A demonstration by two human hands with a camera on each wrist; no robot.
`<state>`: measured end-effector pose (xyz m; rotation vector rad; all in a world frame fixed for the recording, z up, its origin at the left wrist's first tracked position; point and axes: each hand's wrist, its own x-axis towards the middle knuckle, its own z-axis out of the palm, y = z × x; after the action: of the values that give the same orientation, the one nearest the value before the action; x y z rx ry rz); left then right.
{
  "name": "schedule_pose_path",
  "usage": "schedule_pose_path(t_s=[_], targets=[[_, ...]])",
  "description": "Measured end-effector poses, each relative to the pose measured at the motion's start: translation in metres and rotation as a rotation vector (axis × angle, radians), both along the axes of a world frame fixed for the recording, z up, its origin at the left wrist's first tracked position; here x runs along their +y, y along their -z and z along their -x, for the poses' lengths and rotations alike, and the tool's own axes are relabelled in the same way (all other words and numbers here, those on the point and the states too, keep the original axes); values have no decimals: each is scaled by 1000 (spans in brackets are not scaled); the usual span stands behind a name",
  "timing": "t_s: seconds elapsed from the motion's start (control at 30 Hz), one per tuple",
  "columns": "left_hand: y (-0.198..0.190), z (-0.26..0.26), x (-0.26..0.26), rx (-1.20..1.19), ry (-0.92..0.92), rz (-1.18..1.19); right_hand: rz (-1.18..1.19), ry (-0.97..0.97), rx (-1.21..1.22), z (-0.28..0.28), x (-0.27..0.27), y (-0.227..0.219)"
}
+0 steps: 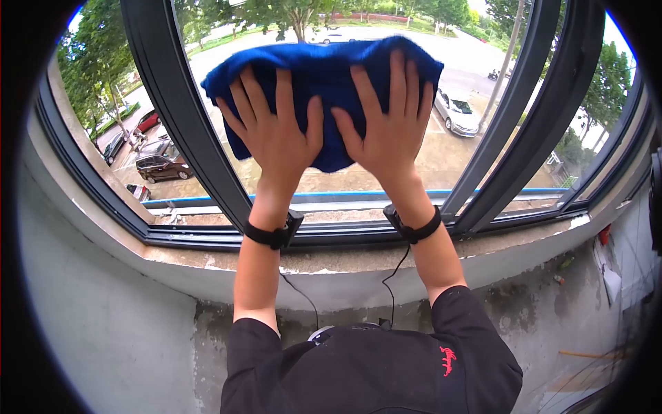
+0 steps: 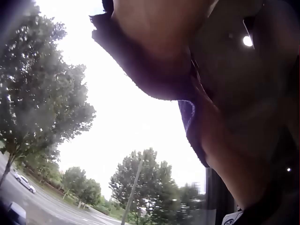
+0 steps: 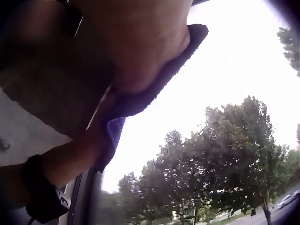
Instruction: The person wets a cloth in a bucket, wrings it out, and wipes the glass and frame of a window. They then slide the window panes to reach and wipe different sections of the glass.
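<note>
Black short-sleeved shirt (image 1: 365, 372) is seen near; beyond, a blue rectangular cloth (image 1: 321, 76) is pressed against the far dark-framed glass window (image 1: 172, 96) by the left hand (image 1: 278, 138) and right hand (image 1: 389, 134), fingers spread wide.

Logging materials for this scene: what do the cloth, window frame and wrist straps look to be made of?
Cloth: soft, matte blue textile, likely microfiber or terry; fuzzy edges in the wrist views.
Window frame: probably coated metal, dark gray, smooth with a slight sheen; plastic possible.
Wrist straps: matte black, flexible band, fabric or rubber unclear.
</note>
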<state>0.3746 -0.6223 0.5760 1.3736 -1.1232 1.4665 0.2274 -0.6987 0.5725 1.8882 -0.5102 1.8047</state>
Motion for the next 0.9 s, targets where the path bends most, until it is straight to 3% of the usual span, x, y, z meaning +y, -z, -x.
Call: schedule_pose_path(t_s=[0.13, 0.37, 0.43, 0.53, 0.77, 0.83, 0.9], targets=[[72, 0, 4, 58, -11, -117, -98, 62, 74, 0, 1, 74], [242, -1, 19, 160, -14, -387, -324, 127, 319, 11, 13, 236], [250, -5, 22, 172, -3, -458, -361, 116, 290, 17, 15, 248], [204, -21, 16, 1, 20, -323, -315, 42, 260, 14, 9, 218], [-23, 1, 1, -41, 28, -3, 11, -20, -28, -2, -1, -10], [-60, 2, -7, -76, 57, 91, 71, 19, -84, -7, -3, -46], [-69, 8, -6, -83, 24, 98, 83, 54, -108, -11, -5, -53]])
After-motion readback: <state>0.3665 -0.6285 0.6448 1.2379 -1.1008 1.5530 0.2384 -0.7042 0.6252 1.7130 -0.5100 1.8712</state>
